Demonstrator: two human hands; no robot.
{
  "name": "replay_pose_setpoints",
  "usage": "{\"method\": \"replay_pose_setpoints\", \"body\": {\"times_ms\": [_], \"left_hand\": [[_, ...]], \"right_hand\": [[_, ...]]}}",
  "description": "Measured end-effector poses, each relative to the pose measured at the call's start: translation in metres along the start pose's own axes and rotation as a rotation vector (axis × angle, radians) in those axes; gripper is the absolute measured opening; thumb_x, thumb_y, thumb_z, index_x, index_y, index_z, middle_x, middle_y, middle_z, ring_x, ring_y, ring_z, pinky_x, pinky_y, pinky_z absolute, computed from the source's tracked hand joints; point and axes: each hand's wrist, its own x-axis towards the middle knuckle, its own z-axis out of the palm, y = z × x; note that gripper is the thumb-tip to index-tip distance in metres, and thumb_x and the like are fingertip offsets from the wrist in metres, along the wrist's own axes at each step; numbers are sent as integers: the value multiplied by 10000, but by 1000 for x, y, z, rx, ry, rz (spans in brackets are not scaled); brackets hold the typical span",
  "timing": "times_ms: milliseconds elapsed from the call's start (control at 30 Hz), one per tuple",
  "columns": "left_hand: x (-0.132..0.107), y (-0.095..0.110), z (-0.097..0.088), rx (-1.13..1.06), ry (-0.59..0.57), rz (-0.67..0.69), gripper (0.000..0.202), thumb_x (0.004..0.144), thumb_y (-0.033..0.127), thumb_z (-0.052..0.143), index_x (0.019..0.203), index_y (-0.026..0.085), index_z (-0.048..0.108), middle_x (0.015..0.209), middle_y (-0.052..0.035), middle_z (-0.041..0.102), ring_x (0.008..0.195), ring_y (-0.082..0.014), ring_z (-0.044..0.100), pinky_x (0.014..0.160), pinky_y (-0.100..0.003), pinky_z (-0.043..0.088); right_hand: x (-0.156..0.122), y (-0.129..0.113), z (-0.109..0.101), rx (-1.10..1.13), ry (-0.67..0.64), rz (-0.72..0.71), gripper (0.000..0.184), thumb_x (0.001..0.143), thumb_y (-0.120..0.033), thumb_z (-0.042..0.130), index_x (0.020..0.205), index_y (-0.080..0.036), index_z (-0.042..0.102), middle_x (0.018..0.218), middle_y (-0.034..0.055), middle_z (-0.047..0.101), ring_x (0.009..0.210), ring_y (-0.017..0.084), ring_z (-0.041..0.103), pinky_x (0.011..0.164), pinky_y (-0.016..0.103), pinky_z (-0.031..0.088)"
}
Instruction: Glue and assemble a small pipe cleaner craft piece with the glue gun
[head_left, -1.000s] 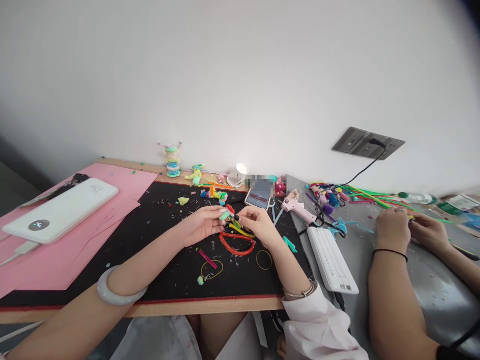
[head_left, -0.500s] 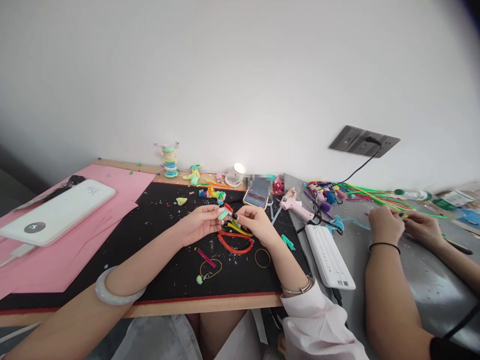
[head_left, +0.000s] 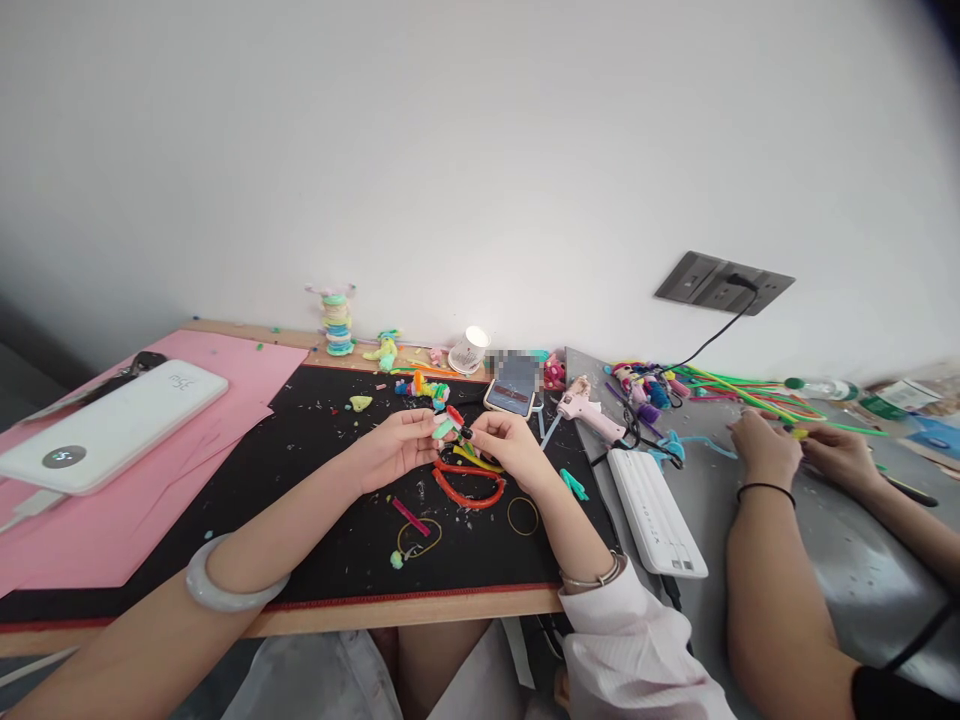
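Over the black mat (head_left: 322, 480), my left hand (head_left: 394, 447) and my right hand (head_left: 506, 442) meet, both pinched on a small pipe-cleaner craft piece (head_left: 450, 425) of green, red and black. My left fingers hold its green part; my right fingers grip its dark end. Just below lie a red pipe-cleaner loop (head_left: 469, 485) and yellow pipe-cleaner strands (head_left: 480, 461). A pale bangle sits on my left wrist.
A phone (head_left: 512, 390), a pink glue gun (head_left: 592, 412) and a white power bank (head_left: 656, 510) lie to the right. Another white power bank (head_left: 112, 425) rests on pink paper (head_left: 135, 500). A co-worker's hands (head_left: 795, 450) handle pipe cleaners (head_left: 735, 385) on the grey mat.
My hands stay together on the craft piece with only slight finger shifts. The co-worker's hands have drifted a little to the left.
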Motion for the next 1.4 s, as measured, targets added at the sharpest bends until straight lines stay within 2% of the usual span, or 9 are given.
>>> {"method": "replay_pose_setpoints", "body": {"times_ms": [167, 367, 667, 1400], "left_hand": [[-1, 2, 2, -21, -19, -8, 61, 769, 138, 612, 821, 112, 629, 760, -40, 618, 605, -63, 563, 597, -168, 494], [-4, 4, 5, -53, -98, -38, 69, 791, 141, 584, 835, 103, 621, 739, -40, 591, 575, -53, 534, 560, -156, 474], [-6, 6, 6, -35, -105, -64, 80, 795, 154, 581, 846, 102, 613, 709, -34, 572, 563, -54, 518, 535, -152, 456], [-7, 6, 6, -41, -173, -69, 75, 804, 138, 566, 852, 88, 595, 684, -24, 549, 564, -56, 520, 541, -162, 448]], "right_hand": [[0, 1, 0, 12, -8, 3, 284, 693, -394, 657, 623, -141, 549, 497, -48, 465, 431, 53, 333, 423, 197, 215], [0, 2, 0, 28, -22, 9, 293, 691, -394, 665, 623, -138, 541, 495, -53, 454, 434, 50, 317, 426, 196, 208], [0, 3, 0, 28, -28, 0, 298, 680, -395, 673, 621, -135, 541, 504, -49, 461, 447, 53, 336, 436, 195, 226], [0, 4, 0, 30, -37, -8, 295, 704, -375, 660, 613, -131, 523, 482, -59, 433, 416, 34, 284, 400, 192, 171]]}}
